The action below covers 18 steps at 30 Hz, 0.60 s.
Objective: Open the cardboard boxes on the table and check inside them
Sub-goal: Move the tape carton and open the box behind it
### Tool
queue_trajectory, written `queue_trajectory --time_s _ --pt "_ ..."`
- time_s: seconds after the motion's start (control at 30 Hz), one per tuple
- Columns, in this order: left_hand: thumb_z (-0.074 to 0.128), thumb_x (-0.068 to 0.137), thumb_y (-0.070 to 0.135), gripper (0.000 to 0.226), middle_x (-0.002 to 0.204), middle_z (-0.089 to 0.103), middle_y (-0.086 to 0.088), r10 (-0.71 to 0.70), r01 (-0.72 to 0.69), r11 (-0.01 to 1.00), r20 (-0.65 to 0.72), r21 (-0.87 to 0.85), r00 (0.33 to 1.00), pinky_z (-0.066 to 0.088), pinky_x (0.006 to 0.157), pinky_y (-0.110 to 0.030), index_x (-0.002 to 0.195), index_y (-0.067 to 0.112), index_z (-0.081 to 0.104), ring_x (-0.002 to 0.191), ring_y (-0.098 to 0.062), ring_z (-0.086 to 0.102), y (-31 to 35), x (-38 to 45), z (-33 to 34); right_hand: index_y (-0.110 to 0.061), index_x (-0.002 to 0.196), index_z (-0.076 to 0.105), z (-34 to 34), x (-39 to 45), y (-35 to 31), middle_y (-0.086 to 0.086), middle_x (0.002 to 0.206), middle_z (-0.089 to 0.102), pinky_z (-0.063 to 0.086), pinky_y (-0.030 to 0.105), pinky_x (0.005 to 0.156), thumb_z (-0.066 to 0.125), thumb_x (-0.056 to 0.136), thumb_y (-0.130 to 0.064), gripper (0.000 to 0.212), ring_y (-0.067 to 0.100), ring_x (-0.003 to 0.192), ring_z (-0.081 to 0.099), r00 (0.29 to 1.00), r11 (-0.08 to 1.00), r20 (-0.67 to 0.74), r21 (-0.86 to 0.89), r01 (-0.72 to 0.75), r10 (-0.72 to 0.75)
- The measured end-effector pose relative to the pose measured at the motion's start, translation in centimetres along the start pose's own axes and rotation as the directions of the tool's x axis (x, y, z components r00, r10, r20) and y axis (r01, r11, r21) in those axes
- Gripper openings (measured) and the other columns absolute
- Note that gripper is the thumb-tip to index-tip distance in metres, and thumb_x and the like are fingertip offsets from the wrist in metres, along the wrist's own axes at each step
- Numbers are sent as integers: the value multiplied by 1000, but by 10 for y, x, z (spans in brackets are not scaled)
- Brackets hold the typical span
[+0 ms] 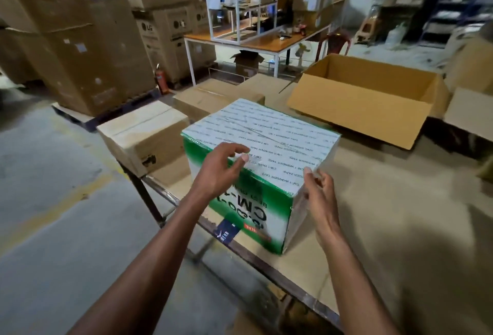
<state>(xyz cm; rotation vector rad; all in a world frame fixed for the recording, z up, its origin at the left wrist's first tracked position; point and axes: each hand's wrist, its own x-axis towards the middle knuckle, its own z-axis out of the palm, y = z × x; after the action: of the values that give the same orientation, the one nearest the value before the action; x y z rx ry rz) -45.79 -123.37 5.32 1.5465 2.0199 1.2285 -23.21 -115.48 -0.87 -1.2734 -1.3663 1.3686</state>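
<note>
A green and white printed cardboard box (pixel 269 134) stands closed on the table (pixel 400 214), its top sealed with clear tape. My left hand (pixel 221 164) hovers at the box's near top edge, fingers curled and apart, holding nothing. My right hand (pixel 318 190) is at the box's near right corner, fingertips pinched at the taped edge; whether they grip tape is unclear. A plain brown box (pixel 144 132) sits closed to the left, another closed brown box (pixel 210 94) behind it. A large brown box (pixel 368 97) stands open at the back right.
The table's metal front edge (pixel 240 246) runs diagonally under my arms. Tall stacked cartons (pixel 88 41) stand on the floor at left, near a red fire extinguisher (pixel 162 78). A wooden workbench with a white frame (pixel 256 38) stands behind. Another open box flap (pixel 472 110) shows at far right.
</note>
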Motion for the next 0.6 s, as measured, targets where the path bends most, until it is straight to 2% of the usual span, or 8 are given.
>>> queue_trajectory --time_s 0.07,0.13,0.27,0.37,0.4,0.5,0.53,0.6 --pt "62 99 36 25 128 60 5 35 -35 999 12 31 999 53 96 -45 120 25 69 116 -15 57 -13 38 -9 -37 149 31 3 14 -8 -1 152 46 46 55 105 58 60 -95 109 25 128 54 998 998 -13 5 -64 64" --pt "63 99 34 26 126 62 0 68 -69 995 15 77 998 54 95 -44 119 20 70 112 -19 59 -28 77 -20 -35 153 26 4 25 -10 2 153 46 44 56 106 63 62 -91 113 28 130 53 992 993 -42 14 -116 117" --pt "62 99 35 37 127 60 -3 -23 5 981 86 194 996 55 79 -31 133 20 60 96 -18 66 -63 150 -48 -33 148 37 9 42 -8 1 134 64 50 54 98 65 53 -94 116 28 113 65 965 972 -116 39 -232 235" --pt "61 97 48 69 145 50 -21 -177 143 929 72 340 982 49 100 -48 151 14 37 120 -36 58 -94 187 -61 -34 138 51 13 55 -14 -1 123 71 50 51 94 62 59 -95 100 30 106 69 955 962 -117 31 -271 273" --pt "59 96 53 74 144 51 -24 -232 178 915 113 362 966 47 103 -50 150 8 37 122 -39 56 -102 197 -63 -31 132 57 13 58 -18 -1 117 74 49 50 94 59 67 -91 89 30 103 71 959 966 -116 9 -258 257" --pt "51 97 62 58 134 61 -25 -308 217 918 252 331 917 41 88 -36 111 8 67 97 -29 57 -105 209 -68 -29 115 71 14 60 -28 3 102 79 50 53 98 54 81 -80 63 34 98 73 947 951 -97 -19 -308 305" --pt "48 98 63 60 132 62 -24 -297 206 929 285 308 911 37 85 -34 110 8 68 92 -27 56 -102 211 -69 -29 113 72 14 61 -29 5 101 79 51 54 97 56 80 -79 62 36 97 73 936 940 -104 -26 -341 337" --pt "46 97 66 73 134 60 -24 -280 183 936 320 301 905 32 84 -32 126 1 63 105 -32 59 -103 217 -68 -25 111 72 16 61 -34 9 98 79 56 47 88 58 85 -72 56 38 93 75 927 930 -108 -38 -364 359"
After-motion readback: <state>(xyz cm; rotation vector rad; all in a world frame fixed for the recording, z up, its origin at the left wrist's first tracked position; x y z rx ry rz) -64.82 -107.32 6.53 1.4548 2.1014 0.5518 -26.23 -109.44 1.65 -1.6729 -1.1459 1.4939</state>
